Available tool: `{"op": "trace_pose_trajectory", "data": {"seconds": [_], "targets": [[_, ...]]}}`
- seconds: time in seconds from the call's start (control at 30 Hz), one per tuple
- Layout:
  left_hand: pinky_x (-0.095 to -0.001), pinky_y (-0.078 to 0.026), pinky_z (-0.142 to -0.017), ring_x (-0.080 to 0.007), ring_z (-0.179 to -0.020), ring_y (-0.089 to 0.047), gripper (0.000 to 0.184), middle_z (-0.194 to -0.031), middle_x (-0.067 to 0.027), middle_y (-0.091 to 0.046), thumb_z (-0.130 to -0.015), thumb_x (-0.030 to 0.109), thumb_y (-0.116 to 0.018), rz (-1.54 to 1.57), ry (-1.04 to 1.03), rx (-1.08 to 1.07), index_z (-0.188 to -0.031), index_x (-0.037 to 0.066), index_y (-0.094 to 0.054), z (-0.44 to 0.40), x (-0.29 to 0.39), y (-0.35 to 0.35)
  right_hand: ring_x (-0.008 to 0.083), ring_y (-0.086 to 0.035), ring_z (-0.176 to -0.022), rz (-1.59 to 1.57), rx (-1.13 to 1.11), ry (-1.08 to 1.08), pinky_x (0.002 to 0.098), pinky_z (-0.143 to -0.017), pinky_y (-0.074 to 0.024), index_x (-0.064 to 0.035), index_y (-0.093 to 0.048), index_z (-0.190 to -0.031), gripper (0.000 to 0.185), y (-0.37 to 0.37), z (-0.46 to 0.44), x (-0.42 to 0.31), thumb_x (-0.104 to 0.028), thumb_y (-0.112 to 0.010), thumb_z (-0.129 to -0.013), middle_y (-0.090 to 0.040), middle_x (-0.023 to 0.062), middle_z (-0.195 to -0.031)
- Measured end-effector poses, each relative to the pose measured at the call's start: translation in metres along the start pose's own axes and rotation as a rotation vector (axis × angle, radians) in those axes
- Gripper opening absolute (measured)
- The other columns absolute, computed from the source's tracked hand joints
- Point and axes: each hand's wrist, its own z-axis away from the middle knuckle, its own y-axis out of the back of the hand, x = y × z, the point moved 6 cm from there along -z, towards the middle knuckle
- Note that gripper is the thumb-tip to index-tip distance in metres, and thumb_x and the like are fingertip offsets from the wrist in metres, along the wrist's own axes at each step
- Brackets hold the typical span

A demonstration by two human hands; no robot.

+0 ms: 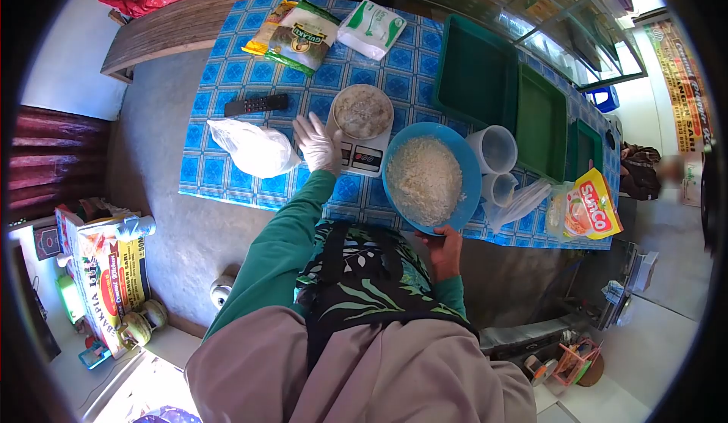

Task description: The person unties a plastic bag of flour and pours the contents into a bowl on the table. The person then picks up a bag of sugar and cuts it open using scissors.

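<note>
My left hand (pixel 317 144), in a pale glove, is spread beside a kitchen scale (pixel 362 159) with nothing in it. On the scale stands a round container (pixel 363 111) of whitish, lumpy stuff. Bare and ungloved, my right hand (pixel 442 250) grips the near rim of a blue basin (pixel 472 167). White flour-like powder (pixel 423 180) fills much of that basin. A white plastic bag (pixel 254 148) lies left of my left hand, and a black remote control (pixel 256 104) lies above the bag.
Green trays (pixel 476 70) line the table's right side. Plastic containers (pixel 497 150), clear bags (pixel 523 205) and a yellow SunCo pouch (pixel 594 207) lie right of the basin. Gulaku packet (pixel 303 36) and white-green packet (pixel 371 29) rest at the far edge of the checked tablecloth (pixel 220 59).
</note>
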Motion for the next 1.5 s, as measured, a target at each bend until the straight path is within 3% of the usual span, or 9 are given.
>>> {"op": "trace_pose_trajectory", "data": {"seconds": [0.2,0.37,0.73,0.87,1.0,1.1,1.17,1.3,1.5], "targets": [[-0.0433,-0.044,-0.084,-0.0364,-0.094,-0.054,0.054,-0.108,-0.0237,-0.059,-0.095,0.025,-0.046,0.898,0.198,0.021,-0.137,-0.005,-0.029,0.041,-0.03,-0.005,0.0438,-0.063,-0.067,0.074,-0.024,-0.001,0.0368,-0.047,-0.048,0.0133,-0.042,-0.111,0.047,-0.01,-0.009,-0.013,-0.002,-0.049,-0.067,-0.058,0.0265,-0.098],[-0.0278,-0.042,-0.092,-0.0193,-0.106,-0.057,0.05,-0.116,-0.0196,-0.061,-0.096,0.027,-0.049,1.366,0.512,-0.177,-0.132,-0.006,-0.041,0.05,-0.028,0.009,0.0439,-0.063,-0.066,0.082,-0.092,0.02,0.0357,-0.045,-0.0466,0.0127,-0.043,-0.111,0.046,-0.05,-0.03,-0.025,-0.002,-0.05,-0.068,-0.059,0.0254,-0.099],[-0.0265,-0.046,-0.084,-0.0149,-0.093,-0.063,0.028,-0.098,-0.0134,-0.068,-0.09,0.01,-0.054,0.978,0.61,-0.293,-0.115,0.0,-0.061,0.163,-0.124,0.068,0.0398,-0.065,-0.066,0.143,-0.232,0.022,0.0317,-0.044,-0.0475,0.0142,-0.042,-0.112,0.044,-0.112,-0.041,-0.055,-0.001,-0.049,-0.072,-0.061,0.0264,-0.093],[-0.0319,-0.05,-0.081,-0.0257,-0.091,-0.065,0.035,-0.095,-0.0175,-0.067,-0.083,0.007,-0.048,0.756,0.603,-0.08,-0.115,0.005,-0.061,0.237,-0.198,0.049,0.0357,-0.066,-0.065,0.187,-0.293,0.085,0.0292,-0.046,-0.0501,0.0213,-0.046,-0.103,0.038,-0.121,-0.041,-0.059,-0.004,-0.049,-0.074,-0.062,0.0271,-0.088],[-0.042,-0.045,-0.089,-0.0405,-0.098,-0.059,0.044,-0.102,-0.0262,-0.062,-0.082,0.032,-0.051,0.153,0.836,-0.691,-0.116,0.005,-0.06,0.316,-0.248,0.014,0.0353,-0.066,-0.063,0.179,-0.302,0.077,0.0296,-0.045,-0.0502,0.0217,-0.047,-0.103,0.037,-0.128,-0.042,-0.057,-0.003,-0.048,-0.075,-0.062,0.0276,-0.089],[-0.0412,-0.043,-0.093,-0.038,-0.104,-0.058,0.059,-0.109,-0.0264,-0.06,-0.082,0.047,-0.055,0.239,0.971,-0.811,-0.116,-0.001,-0.058,0.393,-0.278,-0.029,0.0351,-0.066,-0.062,0.179,-0.308,0.076,0.0295,-0.045,-0.0501,0.0217,-0.047,-0.103,0.038,-0.132,-0.042,-0.054,-0.004,-0.049,-0.076,-0.062,0.0274,-0.089],[-0.0398,-0.041,-0.096,-0.0352,-0.111,-0.055,0.078,-0.116,-0.0262,-0.057,-0.077,0.06,-0.058,0.457,1.528,-0.677,-0.115,-0.009,-0.056,0.451,-0.289,-0.041,0.035,-0.066,-0.062,0.193,-0.303,0.078,0.0293,-0.045,-0.0501,0.0215,-0.048,-0.103,0.038,-0.135,-0.041,-0.053,-0.004,-0.049,-0.076,-0.062,0.027,-0.09],[-0.037,-0.052,-0.075,-0.0235,-0.09,-0.063,0.071,-0.104,-0.0156,-0.064,-0.075,0.049,-0.068,0.507,1.531,-0.667,-0.109,-0.012,-0.058,0.476,-0.293,-0.057,0.0347,-0.066,-0.062,0.223,-0.305,0.077,0.0288,-0.046,-0.05,0.0203,-0.048,-0.104,0.039,-0.139,-0.037,-0.049,-0.005,-0.05,-0.075,-0.063,0.0256,-0.089],[-0.0375,-0.048,-0.082,-0.0267,-0.101,-0.059,0.071,-0.109,-0.0185,-0.062,-0.075,0.052,-0.066,0.627,1.47,-0.665,-0.109,-0.01,-0.059,0.464,-0.304,-0.084,0.0349,-0.066,-0.063,0.206,-0.327,0.065,0.0301,-0.046,-0.0499,0.0188,-0.048,-0.105,0.039,-0.146,-0.043,-0.042,-0.006,-0.051,-0.075,-0.063,0.0245,-0.088]]}}
